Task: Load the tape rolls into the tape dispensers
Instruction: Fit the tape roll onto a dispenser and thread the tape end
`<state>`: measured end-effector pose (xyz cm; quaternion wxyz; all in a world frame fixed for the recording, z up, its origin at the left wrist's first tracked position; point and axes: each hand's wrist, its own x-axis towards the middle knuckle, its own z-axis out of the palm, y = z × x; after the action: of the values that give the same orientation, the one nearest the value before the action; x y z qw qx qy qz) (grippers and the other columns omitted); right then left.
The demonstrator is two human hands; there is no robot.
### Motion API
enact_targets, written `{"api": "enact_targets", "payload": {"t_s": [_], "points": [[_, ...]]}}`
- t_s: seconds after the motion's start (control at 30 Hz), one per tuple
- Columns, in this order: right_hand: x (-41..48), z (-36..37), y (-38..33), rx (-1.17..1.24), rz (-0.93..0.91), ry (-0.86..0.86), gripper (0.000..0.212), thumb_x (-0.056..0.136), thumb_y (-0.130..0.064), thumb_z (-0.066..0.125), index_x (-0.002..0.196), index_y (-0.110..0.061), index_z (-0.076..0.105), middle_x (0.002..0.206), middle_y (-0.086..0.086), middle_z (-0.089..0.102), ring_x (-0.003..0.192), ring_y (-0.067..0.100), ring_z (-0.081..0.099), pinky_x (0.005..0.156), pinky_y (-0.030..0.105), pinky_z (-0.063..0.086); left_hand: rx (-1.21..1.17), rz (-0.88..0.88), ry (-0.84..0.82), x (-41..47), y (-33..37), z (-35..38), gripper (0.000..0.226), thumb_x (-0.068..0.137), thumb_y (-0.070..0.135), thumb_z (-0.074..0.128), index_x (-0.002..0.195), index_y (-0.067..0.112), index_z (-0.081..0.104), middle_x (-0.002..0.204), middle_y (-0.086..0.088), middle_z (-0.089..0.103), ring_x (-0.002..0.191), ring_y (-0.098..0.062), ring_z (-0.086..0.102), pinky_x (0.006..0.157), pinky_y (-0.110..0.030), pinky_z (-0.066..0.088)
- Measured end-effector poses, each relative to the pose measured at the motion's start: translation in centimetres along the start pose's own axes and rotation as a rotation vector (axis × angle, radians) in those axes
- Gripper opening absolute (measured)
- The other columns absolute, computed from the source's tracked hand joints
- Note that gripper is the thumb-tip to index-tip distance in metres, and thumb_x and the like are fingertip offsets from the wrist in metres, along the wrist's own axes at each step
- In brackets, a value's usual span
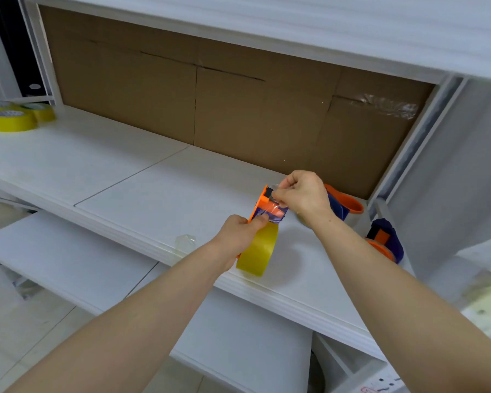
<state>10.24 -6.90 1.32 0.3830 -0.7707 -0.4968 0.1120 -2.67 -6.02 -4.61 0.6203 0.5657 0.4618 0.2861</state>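
Cardboard panel [238,109] behind white shelf [97,171]

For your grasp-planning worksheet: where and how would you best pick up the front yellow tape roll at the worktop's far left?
Come from above: the yellow tape roll lies flat, core up. Probably thumb in the core, fingers on its near wall; other rolls crowd behind.

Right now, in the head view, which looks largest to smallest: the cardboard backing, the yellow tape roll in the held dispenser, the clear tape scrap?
1. cardboard backing
2. yellow tape roll
3. clear tape scrap
The cardboard is farthest, yet still looks largest.
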Motion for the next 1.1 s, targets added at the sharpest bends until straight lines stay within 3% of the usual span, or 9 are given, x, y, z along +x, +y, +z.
{"api": "enact_targets", "payload": {"t_s": [0.1,0.2,0.37,0.53,0.7,0.9,1.1], "points": [[0.2,0.3,0.4,-0.074,-0.003,-0.011,0.017,0.074,-0.017,0.07,0.064,-0.022,0.056,0.075,0.007,0.07,0.076,0.025,0.068,0.073,0.048,0.058,0.006,0.0,0.016,0.6,-0.6,0.5,0.042,0.085,0.056,0.053,0.089,0.014,0.053,0.084,-0.008,0.049,0.074,-0.021,0.045,0.067,-0.032,0.033],[0.5,0.5,0.8,-0.157,-0.031,-0.011,0.017,0.076,-0.021,0.069,0.068,-0.024,0.054,0.08,0.003,0.069,0.083,0.024,0.067,0.075,0.042,0.057,-0.004,0.0,-0.006,0.4,-0.5,0.4,0.05,0.075,0.058,0.065,0.087,0.009,0.061,0.082,-0.01,0.056,0.074,-0.023,0.054,0.069,-0.032,0.041],[0.9,0.8,0.9,-0.261,-0.051,-0.019,0.012,0.081,-0.027,0.066,0.079,-0.022,0.055,0.081,-0.002,0.063,0.086,0.023,0.064,0.069,0.035,0.051,-0.042,-0.004,-0.143,0.1,-0.5,-0.1,0.015,0.072,0.023,0.079,0.076,0.015,0.067,0.069,-0.003,0.067,0.05,-0.009,0.063,0.049,-0.015,0.05],[1.3,1.4,0.7,-0.403,-0.082,-0.03,0.01,0.083,-0.022,0.064,0.09,-0.017,0.062,0.097,0.004,0.067,0.092,0.025,0.063,0.069,0.033,0.049,-0.106,-0.043,-0.113,0.5,-0.5,-0.1,0.017,0.075,0.017,0.075,0.083,0.005,0.066,0.066,-0.011,0.067,0.048,-0.017,0.06,0.054,-0.023,0.051],[1.9,1.5,0.9,-0.481,-0.099,-0.046,0.007,0.083,-0.022,0.064,0.086,-0.017,0.06,0.093,0.004,0.067,0.088,0.025,0.063,0.067,0.035,0.052,-0.152,-0.077,-0.082,0.9,-0.5,0.3,0.029,0.077,0.023,0.073,0.092,-0.001,0.064,0.067,-0.015,0.066,0.047,-0.02,0.06,0.052,-0.025,0.051],[2.1,2.0,2.6,-0.223,-0.237,-0.047,0.016,0.081,-0.028,0.07,0.086,-0.017,0.06,0.079,-0.007,0.061,0.079,0.013,0.061,0.07,0.036,0.054,-0.126,-0.072,-0.054,1.2,-0.3,0.4,0.034,0.08,0.027,0.07,0.097,-0.002,0.062,0.065,-0.012,0.066,0.042,-0.016,0.059,0.046,-0.021,0.05],[3.7,-0.2,2.6,0.105,-0.057,-0.395,0.017,0.074,-0.004,0.076,0.078,-0.013,0.062,0.068,0.003,0.066,0.062,0.012,0.06,0.06,0.025,0.049,-0.116,-0.076,-0.064,1.5,-0.6,0.4,0.031,0.079,0.026,0.069,0.09,-0.002,0.063,0.064,-0.014,0.065,0.044,-0.021,0.059,0.051,-0.025,0.05]]}}
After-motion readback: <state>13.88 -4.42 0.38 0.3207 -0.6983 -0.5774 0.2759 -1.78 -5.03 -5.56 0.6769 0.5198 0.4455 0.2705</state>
